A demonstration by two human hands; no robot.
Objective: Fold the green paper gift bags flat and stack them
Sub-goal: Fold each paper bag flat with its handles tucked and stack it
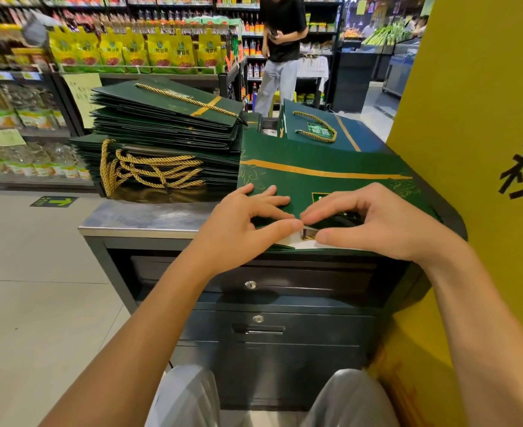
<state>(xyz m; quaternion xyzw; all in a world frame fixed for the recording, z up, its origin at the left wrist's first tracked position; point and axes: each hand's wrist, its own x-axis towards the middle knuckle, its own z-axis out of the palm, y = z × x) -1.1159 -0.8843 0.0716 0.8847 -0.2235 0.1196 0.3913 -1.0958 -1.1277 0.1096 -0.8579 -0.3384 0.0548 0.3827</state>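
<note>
A dark green paper gift bag [315, 167] with a gold stripe lies flat on the metal counter [137, 217] in front of me. My left hand [247, 220] rests on its near left part, fingers spread on the paper and thumb at the near edge. My right hand [374, 220] pinches the bag's near edge, where a bit of gold cord shows between thumb and fingers. A tall pile of folded green bags [164, 131] with gold rope handles stands at the left. One upright green bag [318, 127] stands behind.
The counter sits on a dark cabinet with locked drawers [254, 303]. A yellow pillar [481, 149] rises close on the right. A person in a black shirt [281, 41] stands behind the counter. Shelves of packaged goods [130, 50] fill the background; tiled floor lies at the left.
</note>
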